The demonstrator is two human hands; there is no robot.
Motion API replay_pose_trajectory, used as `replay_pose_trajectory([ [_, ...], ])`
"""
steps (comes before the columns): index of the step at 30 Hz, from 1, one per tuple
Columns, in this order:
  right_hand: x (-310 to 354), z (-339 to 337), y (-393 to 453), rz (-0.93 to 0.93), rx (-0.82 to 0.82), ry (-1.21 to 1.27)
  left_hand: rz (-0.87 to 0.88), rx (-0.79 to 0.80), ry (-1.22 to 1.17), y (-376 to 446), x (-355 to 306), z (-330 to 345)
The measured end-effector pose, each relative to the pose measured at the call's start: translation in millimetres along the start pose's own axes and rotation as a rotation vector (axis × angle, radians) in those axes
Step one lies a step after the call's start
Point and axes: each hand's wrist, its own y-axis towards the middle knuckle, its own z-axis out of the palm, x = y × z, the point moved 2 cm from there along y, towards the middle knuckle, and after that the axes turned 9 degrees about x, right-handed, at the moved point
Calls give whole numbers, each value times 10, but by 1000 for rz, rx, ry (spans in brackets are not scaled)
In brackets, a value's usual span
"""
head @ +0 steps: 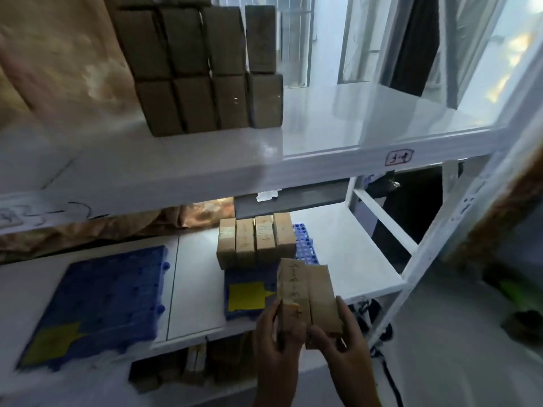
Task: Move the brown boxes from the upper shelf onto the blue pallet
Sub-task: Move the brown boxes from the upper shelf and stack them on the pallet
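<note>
Both hands, left hand (276,327) and right hand (338,330), grip two boxes (305,298) just in front of the pallet (249,289); squeezed unevenly, one box could slip; more boxes (205,74) wait above the pallet.

A white metal shelving rack (323,160) fills the view, its glossy boards catching pale daylight; a small handwritten label (399,157) sits on the front edge of the upper board at the right. Behind it on the far right stand barred windows (293,39), bright and bluish; a patterned tan cloth (53,54) hangs on the far left; grey floor (440,348) lies near right.
</note>
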Motion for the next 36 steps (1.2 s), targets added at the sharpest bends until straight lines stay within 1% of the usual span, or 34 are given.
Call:
replay_pose_trajectory([
  [3, 30, -77, 270, -42, 63, -36, -38, -52, -37, 144, 27, 149],
  [5, 74, -8, 452, -67, 130, -30, -59, -110, -71, 253, -15, 150],
  [6, 102, 63, 564, -72, 166, -37, -41, -140, -61, 334, -63, 120],
  [11, 309, 726, 1191, -100, 364, -60, 58, -246, 81, 1009, -315, -286],
  [14, 394, 1139, 1593, -103, 398, -56, 68, -255, 123, 1500, -370, -589],
  [16, 425, 1374, 1841, -113, 388, -81, 60, -246, 108, 1812, -354, -775],
  [18, 429, 1525, 2043, -110, 371, -117, 16, -217, 78, 2071, -297, -915],
  [21, 330, 1636, 2256, -90, 330, -140, -58, -150, 57, 2327, -184, -1030],
  [23, 230, 1660, 2326, -63, 312, -136, -97, -135, 78, 2412, -119, -1067],
  [25, 158, 1667, 2357, -70, 309, -176, -105, -130, 85, 2464, -100, -1098],
  [27, 141, 1622, 2384, -86, 287, -183, -75, -144, 77, 2498, -101, -1141],
  [28, 143, 1552, 2420, -121, 217, -176, -62, -168, 64, 2515, -100, -1172],
  [30, 147, 1329, 2545, -185, -39, -193, -76, -227, 27, 2559, -76, -1236],
  [31, 126, 1195, 2632, -147, -143, -216, -112, -234, -4, 2595, -27, -1262],
  [32, 80, 1074, 2722, -55, -191, -240, -167, -222, -38, 2619, 48, -1273],
  [33, 0, 974, 2793, 72, -173, -273, -229, -195, -63, 2628, 135, -1269],
  [34, -97, 907, 2837, 194, -108, -312, -277, -167, -77, 2630, 215, -1250],
  [35, -177, 867, 2862, 274, -25, -360, -304, -147, -81, 2626, 279, -1218],
  [36, -239, 850, 2877, 305, 45, -406, -312, -138, -86, 2624, 335, -1182],
])
